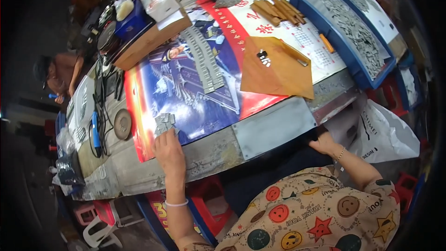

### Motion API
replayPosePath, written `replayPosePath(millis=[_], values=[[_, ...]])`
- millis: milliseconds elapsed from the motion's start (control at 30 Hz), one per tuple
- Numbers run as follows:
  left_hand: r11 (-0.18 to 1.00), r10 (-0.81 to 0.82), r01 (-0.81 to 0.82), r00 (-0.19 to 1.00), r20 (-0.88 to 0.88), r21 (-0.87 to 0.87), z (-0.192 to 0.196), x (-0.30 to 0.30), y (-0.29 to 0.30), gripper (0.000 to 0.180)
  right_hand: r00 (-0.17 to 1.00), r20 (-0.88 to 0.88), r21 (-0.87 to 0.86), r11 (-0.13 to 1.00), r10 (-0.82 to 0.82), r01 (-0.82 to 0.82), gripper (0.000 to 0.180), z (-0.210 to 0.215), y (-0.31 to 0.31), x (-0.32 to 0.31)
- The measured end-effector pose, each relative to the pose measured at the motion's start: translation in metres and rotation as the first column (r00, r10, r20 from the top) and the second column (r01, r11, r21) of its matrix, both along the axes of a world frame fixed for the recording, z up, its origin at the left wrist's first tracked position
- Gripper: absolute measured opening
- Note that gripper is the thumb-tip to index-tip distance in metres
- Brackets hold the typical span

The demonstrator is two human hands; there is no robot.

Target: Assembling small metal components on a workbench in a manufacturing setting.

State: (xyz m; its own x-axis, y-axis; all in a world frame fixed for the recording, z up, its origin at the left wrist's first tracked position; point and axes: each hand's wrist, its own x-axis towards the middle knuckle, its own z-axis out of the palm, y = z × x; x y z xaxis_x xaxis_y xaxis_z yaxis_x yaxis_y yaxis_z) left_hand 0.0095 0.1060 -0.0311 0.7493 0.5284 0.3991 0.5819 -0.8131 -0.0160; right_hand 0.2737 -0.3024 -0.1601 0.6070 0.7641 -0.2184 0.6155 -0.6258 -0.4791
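Note:
My left hand (168,152) is at the near left part of a glossy poster (200,116), fingers bent and drawn together at a small pile of flat grey pieces (165,122). Its fingertips meet the nearest pieces. My right hand (324,144) is low beside the near right corner of a smooth grey plate (274,128), thumb apart from the fingers. Part of its fingers is hidden, and I see nothing held there. Further back, similar grey pieces (203,58) lie in long, neat rows on the poster.
A brown paper sheet (278,76) holds a few small dark and white pieces. Behind it lie brown rolled strips (274,11). A blue tray (332,28) of loose grey pieces stands right, a wooden box (151,42) back left. A round metal disc (122,124) sits left.

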Motion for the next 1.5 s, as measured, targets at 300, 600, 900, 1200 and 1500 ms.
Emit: replayPosePath(millis=[300, 600, 900, 1200, 1500], values=[[0.732, 0.177, 0.212, 0.858, 0.481, -0.648, 0.032, -0.012, -0.064, 0.034, 0.985, -0.173, -0.079, 0.997, -0.006, -0.008, 0.070, 0.015, -0.016, 0.003], [-0.594, 0.655, 0.764, 0.642, 0.399, -0.254, 0.025, 0.022, -0.141, 0.054, 0.992, -0.105, 0.064, 0.996, 0.068, -0.061, 0.059, 0.030, -0.019, -0.001], [-0.646, 0.688, 0.761, 0.615, 0.386, -0.060, 0.018, 0.040, -0.165, 0.034, 0.980, -0.196, 0.221, 0.975, 0.040, 0.005, 0.067, 0.014, -0.002, 0.006], [-0.650, 0.683, 0.752, 0.642, 0.349, -0.110, 0.008, 0.039, -0.180, 0.034, 0.981, -0.193, 0.071, 0.997, -0.029, 0.044, 0.057, -0.051, -0.002, 0.016], [-0.636, 0.663, 0.745, 0.661, 0.351, -0.203, 0.009, 0.044, -0.179, 0.023, 0.982, -0.186, 0.097, 0.995, 0.027, -0.009, 0.061, 0.000, -0.007, 0.010]])
